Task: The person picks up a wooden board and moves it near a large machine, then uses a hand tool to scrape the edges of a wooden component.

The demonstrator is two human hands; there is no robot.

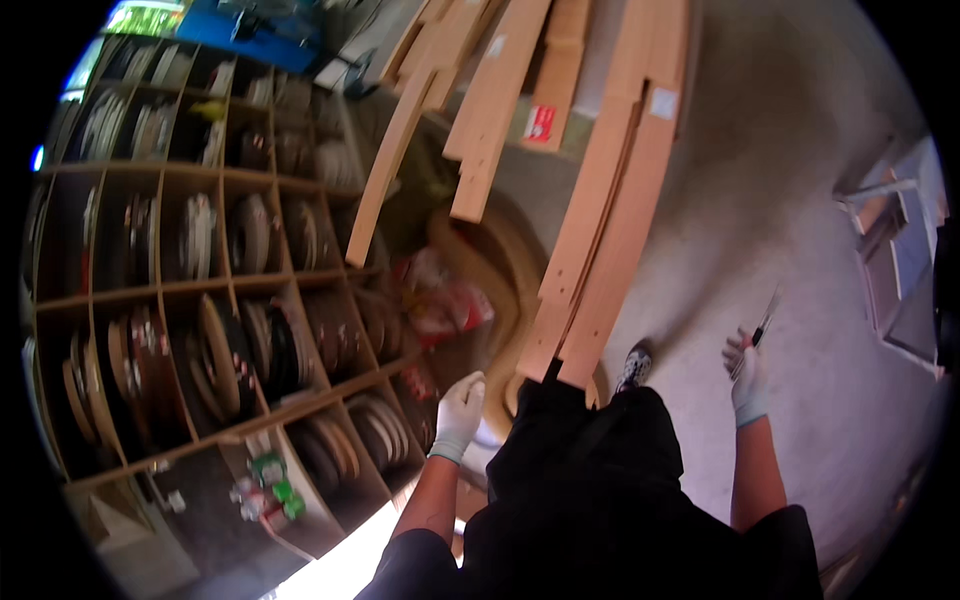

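Note:
White gloves cover both of my hands. My left hand (460, 408) is held low beside the shelving, its fingers curled in; whether anything is inside them is hidden. In my right hand (743, 372), out over the grey floor, is a slim pointed tool (766, 318) with a dark handle and a thin metal blade, aimed up and away from me. Between the hands, long reddish-wood boards (625, 215) reach toward my body, their near ends close to my waist. Neither hand touches them.
On the left stands a wooden pigeonhole shelf (190, 290) with many rolls of banding. Shorter board ends (490, 130) jut out at the far middle. A tan flexible hose (500, 290) and a red-and-white bag (440, 300) lie below. Pale panels (895, 255) lean at the right.

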